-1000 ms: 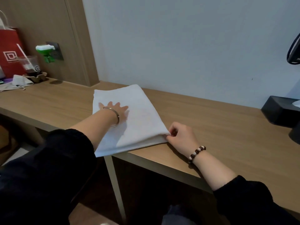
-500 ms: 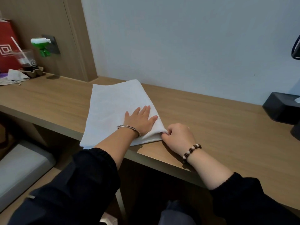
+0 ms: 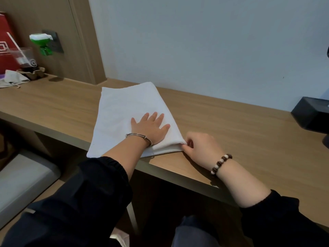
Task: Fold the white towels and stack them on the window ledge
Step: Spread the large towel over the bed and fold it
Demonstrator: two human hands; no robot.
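Observation:
A white towel [image 3: 124, 111], folded into a long rectangle, lies on the wooden ledge [image 3: 222, 125], its near left corner hanging over the front edge. My left hand [image 3: 151, 128] rests flat on its near right part, fingers spread, holding nothing. My right hand [image 3: 201, 147] pinches the towel's near right corner where the layers meet. No other towel is in view.
A black box [image 3: 311, 113] stands at the ledge's right end. At the far left are a red paper bag [image 3: 7, 50], a plastic cup with a straw [image 3: 25, 59], a crumpled cloth [image 3: 14, 78] and a green-and-white plug-in device [image 3: 41, 41] on the wood panel. A grey cushion [image 3: 21, 179] sits below left.
My left hand has slid across the towel from its middle left toward the near right corner. My right hand has kept its pinch on that corner.

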